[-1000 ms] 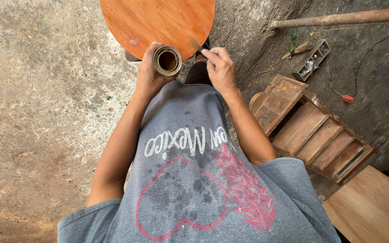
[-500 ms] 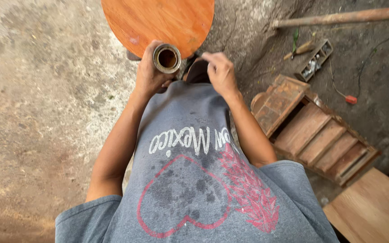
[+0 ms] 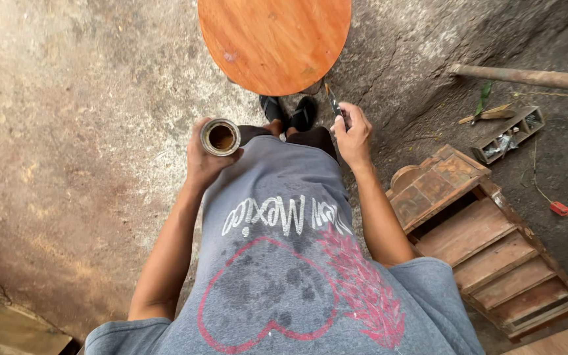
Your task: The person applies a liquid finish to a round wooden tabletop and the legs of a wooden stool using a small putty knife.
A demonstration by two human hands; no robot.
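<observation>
My left hand [image 3: 200, 160] grips a small open metal can [image 3: 221, 137] with brown liquid inside, held at waist height. My right hand [image 3: 353, 135] is closed on a thin brush [image 3: 334, 104], whose tip points up toward a round orange-brown wooden tabletop [image 3: 274, 39] just ahead of me. The two hands are apart, one on each side of my grey shirt. My feet in dark sandals [image 3: 290, 112] stand just below the tabletop's near edge.
A carved wooden drawer unit [image 3: 481, 230] lies on the ground at my right. Beyond it lie a rusty pipe [image 3: 527, 77], a small tray of bits [image 3: 507, 135] and a red object [image 3: 559, 208]. Rough concrete floor [image 3: 67, 131] spreads to the left.
My hands have drawn apart and back from the tabletop; the can moved left, the brush hand right. The view shifted, so the round top shows more fully.
</observation>
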